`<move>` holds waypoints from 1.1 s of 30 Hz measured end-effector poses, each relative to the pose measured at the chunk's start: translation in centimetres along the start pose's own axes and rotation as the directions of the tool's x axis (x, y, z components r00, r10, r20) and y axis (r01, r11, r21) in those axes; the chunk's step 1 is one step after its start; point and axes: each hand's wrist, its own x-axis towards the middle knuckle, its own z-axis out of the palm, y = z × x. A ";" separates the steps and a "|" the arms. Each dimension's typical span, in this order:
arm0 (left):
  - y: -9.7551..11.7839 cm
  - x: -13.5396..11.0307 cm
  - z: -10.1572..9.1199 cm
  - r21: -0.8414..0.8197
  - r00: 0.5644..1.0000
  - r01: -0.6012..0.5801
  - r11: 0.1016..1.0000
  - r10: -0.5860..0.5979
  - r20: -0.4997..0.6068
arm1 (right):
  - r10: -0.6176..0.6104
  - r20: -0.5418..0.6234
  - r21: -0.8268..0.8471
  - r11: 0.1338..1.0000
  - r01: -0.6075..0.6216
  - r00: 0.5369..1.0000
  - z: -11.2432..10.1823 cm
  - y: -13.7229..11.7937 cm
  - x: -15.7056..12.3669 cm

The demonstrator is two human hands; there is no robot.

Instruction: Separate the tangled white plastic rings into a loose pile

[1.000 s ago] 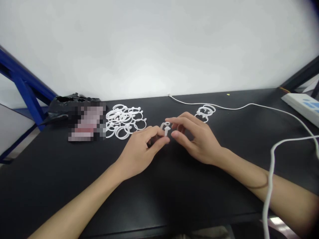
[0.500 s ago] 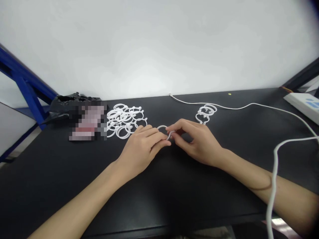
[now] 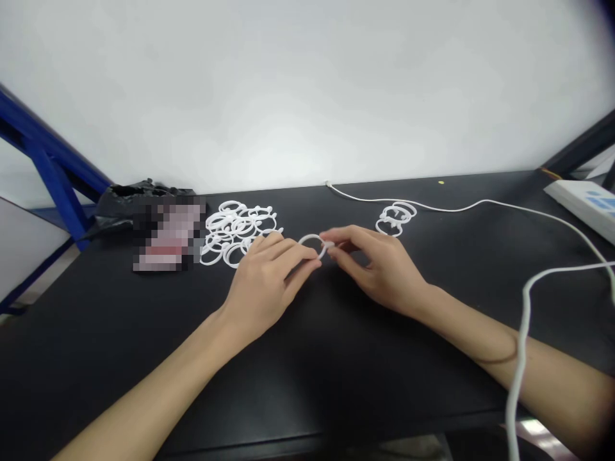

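Between my two hands, just above the black table, is a white curtain ring (image 3: 311, 237). My left hand (image 3: 269, 275) pinches its lower left side between thumb and fingers, which hide part of it. My right hand (image 3: 379, 266) grips the small knobbed end on the ring's right side with thumb and forefinger. Behind my left hand lies a loose pile of white curtain rings (image 3: 233, 221), partly covered by the fingers. Several more rings make a smaller group (image 3: 398, 212) beyond my right hand.
A black plastic bag (image 3: 125, 202) and a blurred pinkish packet (image 3: 173, 230) lie at left. One white cable (image 3: 461, 209) crosses the back; a thicker one (image 3: 523, 320) hangs over my right forearm. A white box (image 3: 583, 198) stands at right. The white wall (image 3: 298, 96) borders the table (image 3: 269, 397).
The ring has turned between my fingers and shows more of its round outline, its two ends now together at the right. Both hands have risen slightly; my left has shifted a little left.
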 end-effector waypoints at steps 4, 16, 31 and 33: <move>-1.3 0.1 -1.4 0.227 0.996 0.082 0.971 -0.070 -0.058 | 0.058 -0.060 -0.120 0.991 -0.064 0.997 -0.5 1.1 0.1; -6.3 -1.3 -3.5 0.549 0.959 0.202 0.811 -0.278 0.059 | 0.135 -0.146 -0.667 0.718 -0.198 0.980 -2.1 4.3 0.9; -5.7 -1.2 -3.1 0.488 0.974 0.192 0.851 -0.227 0.013 | 0.426 -0.264 -0.545 0.674 -0.499 0.865 -3.8 5.9 1.3; -5.5 -1.1 -3.0 0.479 0.973 0.192 0.857 -0.230 0.021 | 0.436 -0.267 -0.569 0.648 -0.506 0.859 -3.9 5.9 1.3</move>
